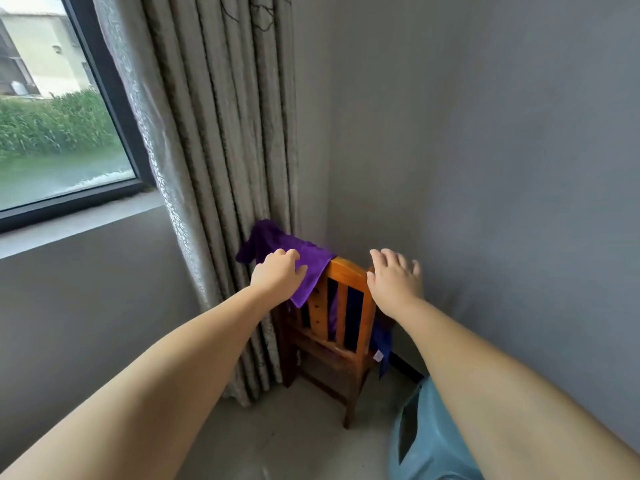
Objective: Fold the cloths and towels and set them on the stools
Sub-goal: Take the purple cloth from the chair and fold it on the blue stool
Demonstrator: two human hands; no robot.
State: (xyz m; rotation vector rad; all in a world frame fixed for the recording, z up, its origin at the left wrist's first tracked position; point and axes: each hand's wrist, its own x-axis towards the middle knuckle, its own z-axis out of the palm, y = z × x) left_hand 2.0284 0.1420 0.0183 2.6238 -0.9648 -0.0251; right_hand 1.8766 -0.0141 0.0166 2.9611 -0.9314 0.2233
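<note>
A purple cloth (273, 245) hangs over the top rail of a wooden chair (341, 306) in the room's corner. My left hand (278, 273) lies on the cloth with fingers curled over its upper part; whether it grips the cloth is unclear. My right hand (394, 278) hovers with straight, spread fingers over the chair's right side, holding nothing. A blue cloth (381, 344) hangs down at the chair's right, partly hidden behind the slats. More purple fabric shows between the slats.
A patterned curtain (221, 150) hangs right behind the chair on the left. Grey walls (485, 168) close the corner. A window (52, 116) with a sill is at the left. A pale blue plastic stool (426, 441) stands at the lower right on the tiled floor.
</note>
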